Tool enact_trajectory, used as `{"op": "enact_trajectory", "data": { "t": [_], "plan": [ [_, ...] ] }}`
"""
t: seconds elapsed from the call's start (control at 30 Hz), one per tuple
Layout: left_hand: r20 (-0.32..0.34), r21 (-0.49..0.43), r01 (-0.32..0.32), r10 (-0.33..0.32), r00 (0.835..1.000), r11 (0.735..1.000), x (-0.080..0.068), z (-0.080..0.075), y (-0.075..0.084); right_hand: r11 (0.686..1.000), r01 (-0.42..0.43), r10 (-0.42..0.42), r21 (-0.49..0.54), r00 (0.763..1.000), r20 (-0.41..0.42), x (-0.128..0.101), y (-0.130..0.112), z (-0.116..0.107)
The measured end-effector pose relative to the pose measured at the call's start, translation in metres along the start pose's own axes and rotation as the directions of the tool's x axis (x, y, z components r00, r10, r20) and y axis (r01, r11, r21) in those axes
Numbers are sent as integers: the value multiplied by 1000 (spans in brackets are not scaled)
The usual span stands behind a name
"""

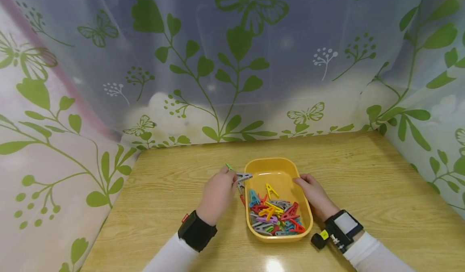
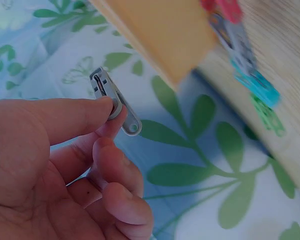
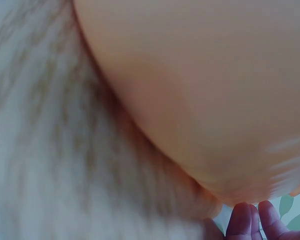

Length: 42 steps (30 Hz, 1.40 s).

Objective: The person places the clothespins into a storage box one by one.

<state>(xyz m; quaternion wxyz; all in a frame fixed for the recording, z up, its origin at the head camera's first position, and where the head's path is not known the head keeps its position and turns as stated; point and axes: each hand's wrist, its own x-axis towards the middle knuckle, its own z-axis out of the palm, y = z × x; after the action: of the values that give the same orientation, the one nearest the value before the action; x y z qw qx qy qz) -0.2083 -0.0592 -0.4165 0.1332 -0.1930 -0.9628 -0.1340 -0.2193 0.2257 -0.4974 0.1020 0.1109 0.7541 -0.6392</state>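
Observation:
My left hand (image 1: 219, 191) pinches a grey clothespin (image 2: 131, 117) between thumb and forefinger, close to the left rim of a yellow plastic tub (image 1: 272, 160). In the left wrist view, a red clothespin (image 2: 230, 9), a grey one, a teal one (image 2: 257, 87) and a green one (image 2: 268, 115) form a line on the table outside the tub. The left hand partly covers this line in the head view. My right hand (image 1: 315, 193) grips the tub's right rim; in the right wrist view its fingertips touch the outer wall. Many-coloured clothespins (image 1: 267, 212) heap toward the tub's near end.
A wooden table (image 1: 163, 175) carries the tub. Behind it and along both sides hangs a curtain (image 1: 203, 90) printed with leaves and butterflies. Each wrist wears a black band, and a small black device (image 1: 319, 239) sits by the right one.

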Motion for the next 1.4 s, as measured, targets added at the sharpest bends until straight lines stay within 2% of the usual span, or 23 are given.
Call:
{"op": "enact_trajectory", "data": {
  "t": [0.23,0.47,0.57,0.83,1.0,1.4],
  "plan": [
    [38,-59,-38,41,998,997,-12,1,22,1000,-11,11,9,1000,-3,0,-1,1],
    [67,-50,-109,112,991,993,-25,12,36,1000,-13,13,-7,1000,-1,1,0,0],
    [80,-48,-116,120,990,992,-29,15,40,1000,-17,17,-6,1000,0,1,0,0],
    [77,-54,-137,141,987,989,-35,19,47,1000,-8,8,-7,1000,-3,0,1,0],
    [89,-74,-127,133,987,989,-37,21,50,1000,-13,13,-8,1000,-3,0,1,0],
    [92,-78,-131,138,986,988,-40,25,52,1000,3,-3,-11,1000,-3,0,1,0]
  ]
}}
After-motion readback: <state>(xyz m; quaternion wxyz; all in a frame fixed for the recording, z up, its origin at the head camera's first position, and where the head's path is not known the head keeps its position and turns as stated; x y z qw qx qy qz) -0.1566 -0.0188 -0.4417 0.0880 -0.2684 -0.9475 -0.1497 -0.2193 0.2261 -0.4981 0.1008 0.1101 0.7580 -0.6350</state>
